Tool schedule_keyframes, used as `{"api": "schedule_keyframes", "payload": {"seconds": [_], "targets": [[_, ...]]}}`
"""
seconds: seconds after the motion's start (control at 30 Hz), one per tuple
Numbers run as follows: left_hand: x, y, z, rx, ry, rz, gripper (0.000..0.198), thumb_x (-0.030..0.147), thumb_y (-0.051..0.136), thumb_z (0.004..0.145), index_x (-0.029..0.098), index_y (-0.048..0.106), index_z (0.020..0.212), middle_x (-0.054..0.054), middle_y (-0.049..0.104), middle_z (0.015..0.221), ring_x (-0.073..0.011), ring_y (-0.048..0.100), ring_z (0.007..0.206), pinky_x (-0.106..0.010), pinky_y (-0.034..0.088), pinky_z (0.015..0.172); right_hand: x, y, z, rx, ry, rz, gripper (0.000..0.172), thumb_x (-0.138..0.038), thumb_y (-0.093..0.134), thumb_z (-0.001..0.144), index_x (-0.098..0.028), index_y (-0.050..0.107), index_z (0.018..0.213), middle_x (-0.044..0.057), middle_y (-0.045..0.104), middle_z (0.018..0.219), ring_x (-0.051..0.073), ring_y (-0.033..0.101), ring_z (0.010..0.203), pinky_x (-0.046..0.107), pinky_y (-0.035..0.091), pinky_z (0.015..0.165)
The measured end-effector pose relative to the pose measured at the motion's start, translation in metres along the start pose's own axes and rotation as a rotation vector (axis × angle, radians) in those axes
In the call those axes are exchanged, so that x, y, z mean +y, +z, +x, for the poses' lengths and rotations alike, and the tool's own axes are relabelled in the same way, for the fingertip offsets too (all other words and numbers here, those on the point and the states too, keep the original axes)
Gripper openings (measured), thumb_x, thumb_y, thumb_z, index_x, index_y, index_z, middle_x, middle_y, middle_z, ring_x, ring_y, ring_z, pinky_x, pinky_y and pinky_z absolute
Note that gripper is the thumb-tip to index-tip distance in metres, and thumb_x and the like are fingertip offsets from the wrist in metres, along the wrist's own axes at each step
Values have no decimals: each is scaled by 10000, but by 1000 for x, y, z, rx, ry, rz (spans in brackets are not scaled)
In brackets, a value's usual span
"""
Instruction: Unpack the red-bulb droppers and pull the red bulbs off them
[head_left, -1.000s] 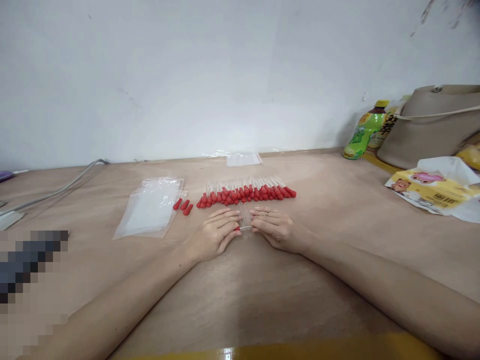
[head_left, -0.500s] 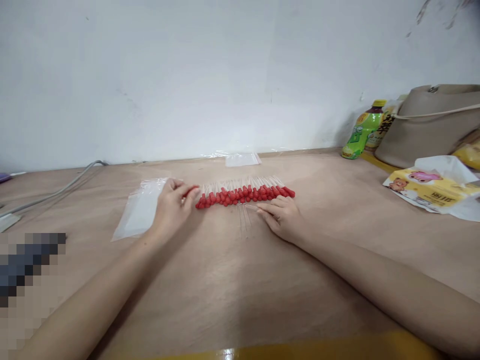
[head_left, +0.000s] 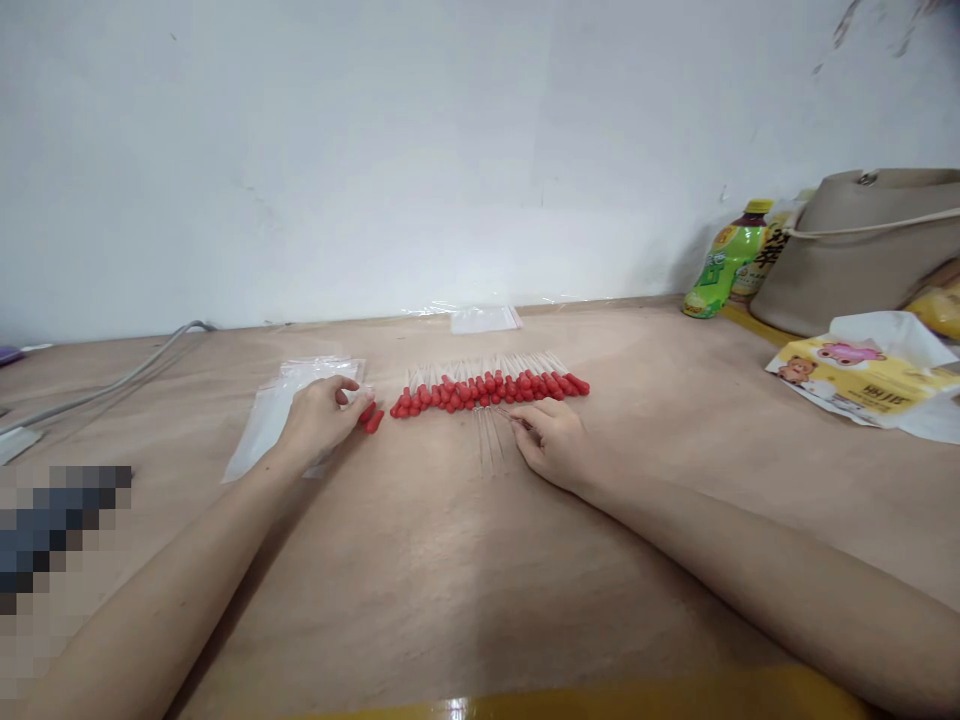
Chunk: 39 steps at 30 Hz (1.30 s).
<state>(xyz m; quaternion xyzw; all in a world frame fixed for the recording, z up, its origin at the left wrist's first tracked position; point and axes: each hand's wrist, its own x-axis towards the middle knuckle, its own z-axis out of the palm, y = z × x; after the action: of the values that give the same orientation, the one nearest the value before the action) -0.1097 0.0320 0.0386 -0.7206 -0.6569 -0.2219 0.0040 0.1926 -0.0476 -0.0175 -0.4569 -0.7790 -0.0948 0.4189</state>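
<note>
A row of droppers (head_left: pixel 491 388) with red bulbs and thin clear stems lies across the middle of the table. Some stems point towards the wall and several point towards me. Left of the row, my left hand (head_left: pixel 321 415) is closed at the fingertips on a dropper with a red bulb (head_left: pixel 373 422); a second red bulb shows close by, and their stems are hidden. The hand is over a stack of clear plastic bags (head_left: pixel 270 425). My right hand (head_left: pixel 553 440) rests at the row's near right side, its fingers pinched on thin clear stems (head_left: pixel 510 413).
Another clear bag (head_left: pixel 484 319) lies near the wall. At the right stand a green drink bottle (head_left: pixel 724 262) and a beige bag (head_left: pixel 862 250), with a yellow tissue pack (head_left: pixel 855 375) before them. A grey cable (head_left: pixel 142 368) runs along the left.
My left hand has moved left and slightly nearer me, away from the row's left end, and two red bulbs now show at its fingertips. My right hand has shifted slightly left.
</note>
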Motion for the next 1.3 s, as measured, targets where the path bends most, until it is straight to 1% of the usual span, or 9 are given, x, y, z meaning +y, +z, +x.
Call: {"api": "schedule_keyframes", "payload": {"seconds": [0.17,0.33,0.53,0.77,0.93,1.03,1.13,1.2,1.3], "targets": [[16,-1,-8,118,112,-17,316,465,493,744,195,629,834,-49,567,806,-198,552,762,-308,418,722,-9,-2,3,-88,-19,-38,203,-153,444,800,-147,641,844,57,594,695,159,528,689,278,387,656],[39,5,-15,83,203,18,340,521,488,747,205,613,743,-49,544,734,-232,516,824,-338,408,750,-16,-5,5,-148,-28,-70,205,-289,485,820,-150,635,799,37,552,657,153,498,672,294,341,681],[42,15,-10,21,264,57,345,522,466,765,202,583,715,-51,571,751,-240,516,839,-360,396,750,-20,-6,7,-205,4,55,325,-464,516,799,-151,599,821,28,578,690,150,519,685,295,337,706],[43,17,-10,17,190,19,333,468,435,797,188,583,696,-62,575,746,-244,519,828,-357,393,742,-18,-7,7,-98,82,175,204,-333,544,804,-160,601,894,-4,609,641,129,565,640,282,366,684],[44,11,-17,230,132,16,283,410,440,813,182,583,726,-71,556,795,-259,498,875,-383,371,784,-15,-9,8,-12,123,157,201,-278,535,800,-163,590,955,42,619,764,162,582,716,322,426,703],[49,7,-29,358,250,5,251,385,454,822,180,588,772,-70,551,840,-245,483,896,-382,357,804,-9,-12,8,84,78,134,289,-289,526,802,-178,550,1068,109,556,1010,219,542,956,375,448,809],[61,7,-47,316,507,-21,209,346,469,829,175,590,811,-66,567,864,-219,491,876,-360,360,800,-1,-18,7,135,2,58,473,-346,549,790,-179,452,1222,152,451,1222,264,453,1124,433,403,918],[70,10,-59,231,658,-32,187,324,475,832,177,590,835,-62,586,882,-207,505,858,-349,367,779,2,-22,6,87,-85,4,548,-381,551,792,-174,403,1277,151,434,1279,271,417,1175,450,364,963],[80,16,-68,184,771,-50,166,306,488,831,179,594,830,-58,612,877,-200,529,836,-345,376,751,4,-24,6,-60,-233,-34,477,-388,528,816,-186,456,1241,108,510,1244,251,410,1198,467,304,1010]]}}
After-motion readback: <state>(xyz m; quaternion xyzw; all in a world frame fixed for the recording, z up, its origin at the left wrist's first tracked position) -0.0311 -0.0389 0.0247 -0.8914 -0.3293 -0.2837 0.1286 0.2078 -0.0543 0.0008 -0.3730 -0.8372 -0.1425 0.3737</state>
